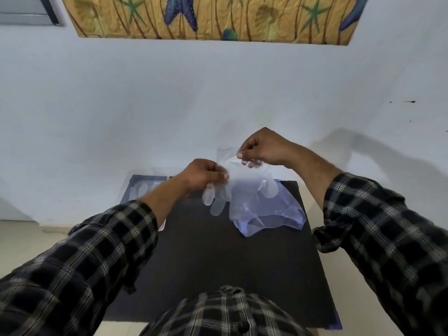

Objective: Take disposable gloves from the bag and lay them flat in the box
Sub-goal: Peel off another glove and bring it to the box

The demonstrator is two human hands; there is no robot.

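A clear disposable glove hangs in the air above the black table, its fingers dangling and its cuff end drooping to the right. My left hand pinches its left part. Higher up, my right hand pinches the other part, fingers closed on the thin plastic. A dark box with a pale glove inside sits at the table's far left, partly hidden behind my left forearm. I cannot make out the bag as a separate thing.
A pale wall stands right behind the table, with a patterned hanging high up. Light floor shows to the left and right of the table. My checked sleeves cover both near sides.
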